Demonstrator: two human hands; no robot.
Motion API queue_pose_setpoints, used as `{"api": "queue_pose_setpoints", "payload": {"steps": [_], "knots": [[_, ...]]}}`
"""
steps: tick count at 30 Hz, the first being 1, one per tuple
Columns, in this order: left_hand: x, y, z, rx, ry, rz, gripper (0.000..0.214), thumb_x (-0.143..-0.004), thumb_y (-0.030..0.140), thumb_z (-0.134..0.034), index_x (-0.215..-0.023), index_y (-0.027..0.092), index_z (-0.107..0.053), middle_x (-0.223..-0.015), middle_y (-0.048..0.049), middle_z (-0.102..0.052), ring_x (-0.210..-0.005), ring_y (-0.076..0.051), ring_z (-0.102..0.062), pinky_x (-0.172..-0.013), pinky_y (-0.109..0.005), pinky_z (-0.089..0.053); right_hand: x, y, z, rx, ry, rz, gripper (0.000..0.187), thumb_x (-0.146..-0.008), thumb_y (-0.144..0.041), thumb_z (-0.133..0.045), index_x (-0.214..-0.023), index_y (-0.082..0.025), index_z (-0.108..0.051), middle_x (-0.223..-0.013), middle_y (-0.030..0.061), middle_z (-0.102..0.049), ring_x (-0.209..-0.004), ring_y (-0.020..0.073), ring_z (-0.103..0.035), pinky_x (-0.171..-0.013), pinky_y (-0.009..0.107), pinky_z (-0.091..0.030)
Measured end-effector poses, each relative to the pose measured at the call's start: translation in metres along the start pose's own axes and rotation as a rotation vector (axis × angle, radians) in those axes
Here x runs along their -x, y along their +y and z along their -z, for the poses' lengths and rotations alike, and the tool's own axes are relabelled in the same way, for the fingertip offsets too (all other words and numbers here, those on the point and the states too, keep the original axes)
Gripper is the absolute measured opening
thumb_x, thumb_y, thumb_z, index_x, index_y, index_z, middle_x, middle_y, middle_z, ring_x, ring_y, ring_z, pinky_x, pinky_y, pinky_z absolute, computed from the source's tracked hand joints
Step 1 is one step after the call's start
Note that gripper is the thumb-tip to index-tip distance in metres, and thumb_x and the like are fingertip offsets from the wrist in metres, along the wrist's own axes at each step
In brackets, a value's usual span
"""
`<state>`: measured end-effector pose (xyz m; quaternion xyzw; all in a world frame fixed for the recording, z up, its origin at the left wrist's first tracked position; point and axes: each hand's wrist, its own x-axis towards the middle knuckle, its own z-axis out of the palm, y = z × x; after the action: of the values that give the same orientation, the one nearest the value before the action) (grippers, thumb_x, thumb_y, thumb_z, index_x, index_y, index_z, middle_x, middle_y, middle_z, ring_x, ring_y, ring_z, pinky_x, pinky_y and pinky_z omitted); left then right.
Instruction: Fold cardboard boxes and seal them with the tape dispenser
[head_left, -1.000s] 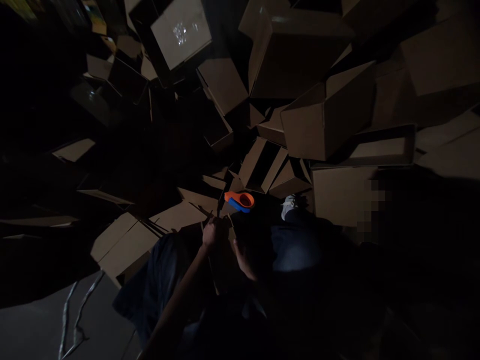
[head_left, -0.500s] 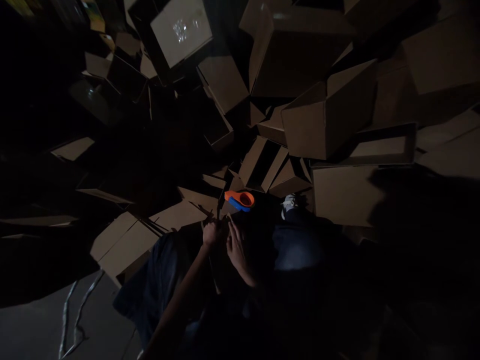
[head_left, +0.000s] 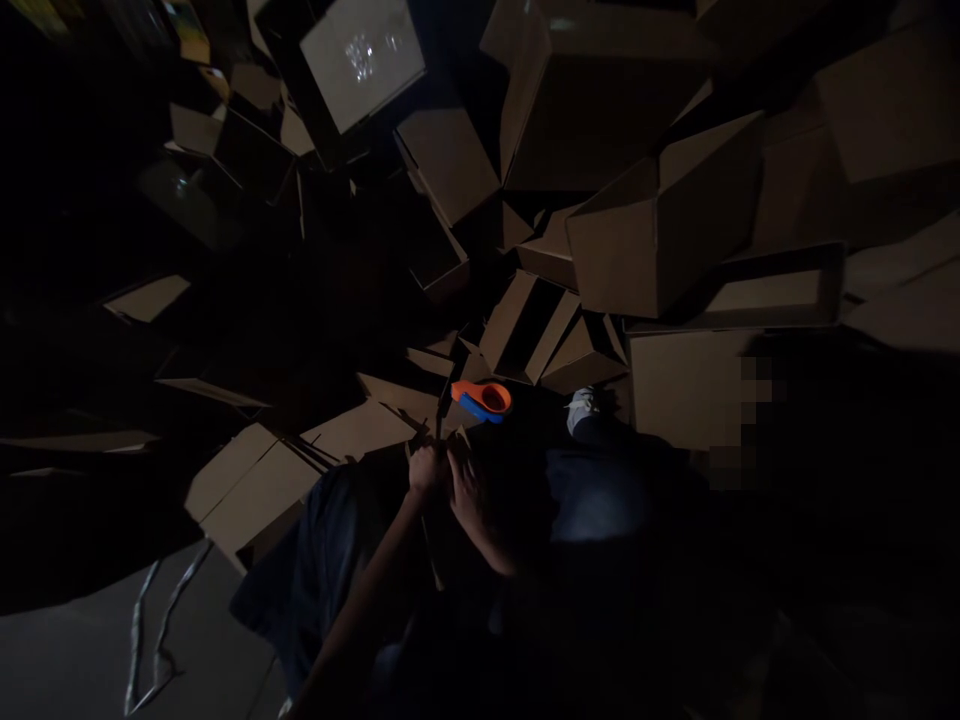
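Between my legs a cardboard box (head_left: 437,562) stands on edge, mostly lost in shadow. My left hand (head_left: 424,472) is closed around its upper edge. Fingers stretched and close to the same edge, my right hand (head_left: 468,495) lies against the cardboard just right of my left hand. Whether it presses on a flap is too dark to tell. Just beyond my hands is an orange and blue ring-shaped tool (head_left: 484,400) that looks like a tape dispenser.
Opened cardboard boxes lie heaped ahead, among them a tall one (head_left: 664,235) and a wide one (head_left: 682,385) at right. A flattened carton (head_left: 251,490) lies by my left knee. My shoe (head_left: 583,408) shows ahead. Silvery strips (head_left: 161,650) lie on the grey floor at lower left.
My right hand has shifted slightly left, closer to my left hand. The left hand keeps its hold on the cardboard. The ring-shaped tool stays where it was.
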<state>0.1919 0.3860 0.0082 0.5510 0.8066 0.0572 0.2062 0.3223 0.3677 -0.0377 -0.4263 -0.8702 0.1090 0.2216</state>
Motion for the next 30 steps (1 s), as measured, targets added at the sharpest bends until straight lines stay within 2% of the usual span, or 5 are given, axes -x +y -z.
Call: {"api": "queue_pose_setpoints", "payload": {"steps": [5,10,14,22,30], "knots": [[0.004,0.003,0.004,0.004,-0.009,0.028,0.034,-0.101,0.031,-0.042,-0.116,0.017,-0.068,-0.113,-0.0136,-0.073,-0.102,-0.025,-0.072,-0.081,-0.029,-0.050,-0.004,-0.005,0.010,0.015,0.027,-0.007,0.055,-0.097,-0.015,-0.037,-0.152,-0.010,-0.044,-0.152,0.0140,-0.050,-0.138,0.0254,-0.048,-0.115,0.040,-0.039],[0.007,0.004,0.008,0.021,-0.003,0.019,0.036,-0.103,0.034,-0.038,-0.115,0.017,-0.068,-0.113,-0.0130,-0.074,-0.102,-0.024,-0.072,-0.080,-0.029,-0.050,-0.007,-0.011,0.025,0.056,0.011,-0.002,0.061,-0.096,-0.018,-0.043,-0.156,-0.009,-0.038,-0.153,0.0167,-0.047,-0.141,0.0284,-0.044,-0.116,0.044,-0.036],[0.006,0.006,0.008,0.013,-0.028,0.028,0.036,-0.102,0.035,-0.041,-0.116,0.016,-0.067,-0.110,-0.0137,-0.074,-0.098,-0.025,-0.073,-0.078,-0.029,-0.051,-0.011,-0.011,0.021,0.084,-0.163,-0.073,0.061,-0.088,-0.013,-0.049,-0.149,-0.005,-0.047,-0.153,0.0180,-0.047,-0.139,0.0304,-0.045,-0.114,0.045,-0.038],[0.003,0.012,0.001,0.031,0.002,0.017,0.042,-0.104,0.036,-0.035,-0.111,0.016,-0.071,-0.105,-0.0149,-0.075,-0.096,-0.026,-0.073,-0.077,-0.030,-0.051,-0.015,-0.006,0.024,0.098,-0.291,-0.137,0.070,-0.091,-0.017,-0.047,-0.158,-0.008,-0.031,-0.154,0.0162,-0.046,-0.140,0.0294,-0.043,-0.111,0.045,-0.041],[0.000,0.005,-0.008,-0.017,0.046,-0.026,0.040,-0.104,0.035,-0.035,-0.107,0.018,-0.071,-0.105,-0.0121,-0.075,-0.094,-0.023,-0.073,-0.077,-0.029,-0.050,-0.005,-0.005,0.012,0.084,-0.246,-0.169,0.060,-0.092,-0.013,-0.044,-0.152,-0.008,-0.045,-0.157,0.0126,-0.043,-0.144,0.0257,-0.040,-0.118,0.040,-0.034]]}}
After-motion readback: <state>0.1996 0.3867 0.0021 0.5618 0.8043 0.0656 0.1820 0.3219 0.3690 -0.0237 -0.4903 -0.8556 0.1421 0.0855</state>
